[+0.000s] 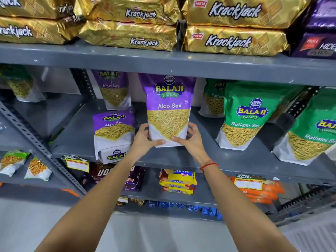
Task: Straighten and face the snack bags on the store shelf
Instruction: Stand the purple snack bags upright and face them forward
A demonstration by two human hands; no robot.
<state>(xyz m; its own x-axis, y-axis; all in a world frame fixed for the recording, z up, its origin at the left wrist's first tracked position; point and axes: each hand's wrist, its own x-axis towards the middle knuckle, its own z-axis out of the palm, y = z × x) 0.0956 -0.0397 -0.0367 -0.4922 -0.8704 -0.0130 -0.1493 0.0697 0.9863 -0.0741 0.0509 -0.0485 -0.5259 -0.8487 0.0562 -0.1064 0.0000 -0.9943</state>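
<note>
Two hands grip one purple snack bag [168, 110] by its lower corners: left hand [145, 138] and right hand [189, 140] closed around it, upright and front-facing on the grey shelf [181, 159], between a slumped purple bag [113, 133] and green bags [243, 115].

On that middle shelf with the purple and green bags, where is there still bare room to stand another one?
Bare grey shelf lies left of the slumped purple bag. Another gap sits between the held Aloo Sev bag and the front green Ratlami bag. The right end is crowded with green bags.
</note>
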